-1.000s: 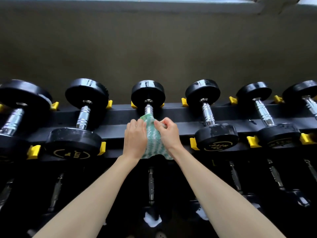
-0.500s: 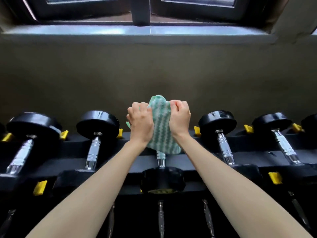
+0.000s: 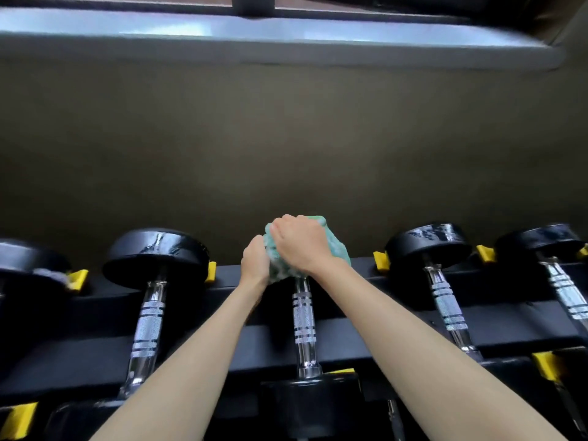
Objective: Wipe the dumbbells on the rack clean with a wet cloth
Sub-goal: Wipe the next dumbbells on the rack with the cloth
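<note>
mid-wipe on far head of middle dumbbell (image 3: 304,345), top tier of rack (image 3: 366,337), up against the wall (image 3: 286,154). green cloth (image 3: 339,254) bunched right over that head, hiding it. wrapped from above by right grip (image 3: 302,243), fingers curled round the wad, nothing else held. pinched at its left edge by left grip (image 3: 254,265), fingers curled in too, tips hidden. knurled chrome handle (image 3: 303,313) bare below the cloth, near head (image 3: 311,401) seated at front rail.

handling, as a judgement: cloth soft, light, wet, moulds to the round head, slides easily on glossy rubber. better kept wadded under palm pressure than held by a corner. dumbbell heavy, rigid, cradled in yellow saddles (image 3: 380,261), so no need to lift. probably rolls a little under a side push, worth bracing. glossy streaks on neighbour heads (image 3: 156,254). next up probably handle, then near head.
</note>
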